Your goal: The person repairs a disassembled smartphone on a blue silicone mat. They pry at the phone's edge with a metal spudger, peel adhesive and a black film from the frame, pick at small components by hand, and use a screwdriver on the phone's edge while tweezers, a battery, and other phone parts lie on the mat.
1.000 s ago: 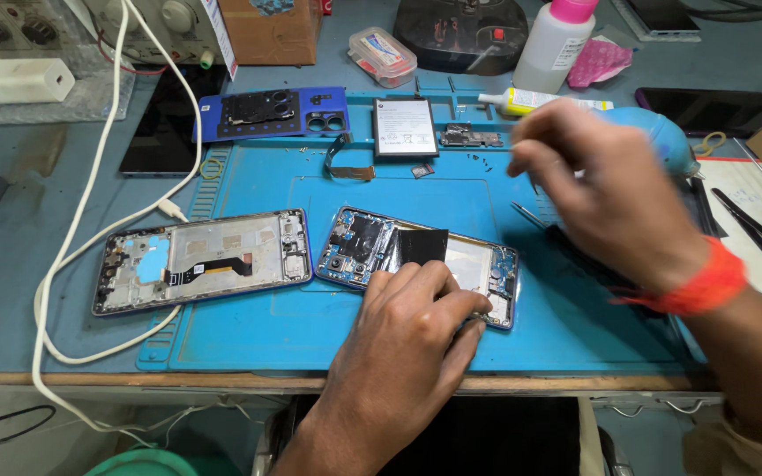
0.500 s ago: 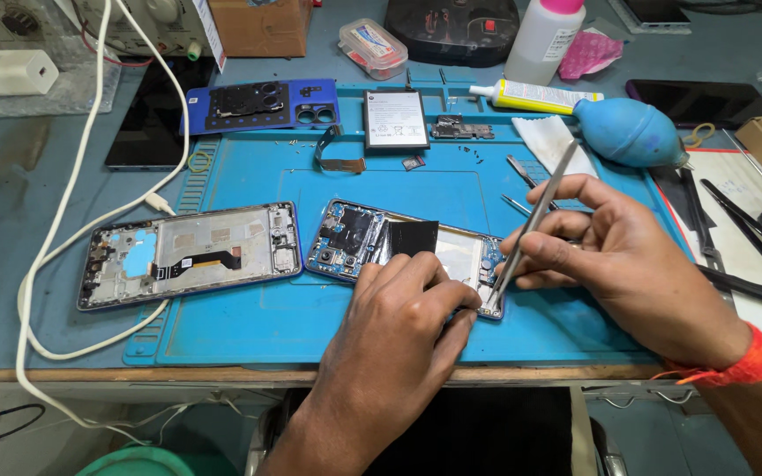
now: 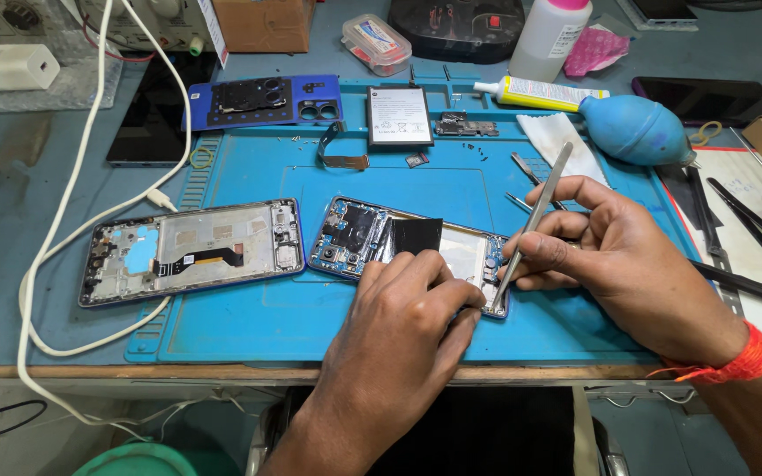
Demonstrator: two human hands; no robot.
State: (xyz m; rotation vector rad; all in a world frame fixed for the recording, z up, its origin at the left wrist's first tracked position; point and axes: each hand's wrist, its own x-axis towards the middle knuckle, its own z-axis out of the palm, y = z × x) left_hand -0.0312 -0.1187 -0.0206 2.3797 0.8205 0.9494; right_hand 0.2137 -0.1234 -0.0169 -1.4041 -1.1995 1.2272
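While the left hand [image 3: 399,308] stays pressed flat on the opened phone [image 3: 412,251], the right hand [image 3: 615,260], pinching tweezers [image 3: 533,225], has lowered their tip to its lower edge

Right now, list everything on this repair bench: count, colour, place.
opened phone body: 1, blue-edged, mat centre, under both hands
second phone frame: 1, silver-blue, mat left
blue silicone work mat: 1, bench centre
metal tweezers: 1, silver, in right hand
phone battery: 1, black-edged white, mat top
blue back cover: 1, top left
rubber air blower: 1, blue, top right
glue tube: 1, yellow, top
white cable: 1, left
left hand: pressing phone body
right hand: gripping tweezers
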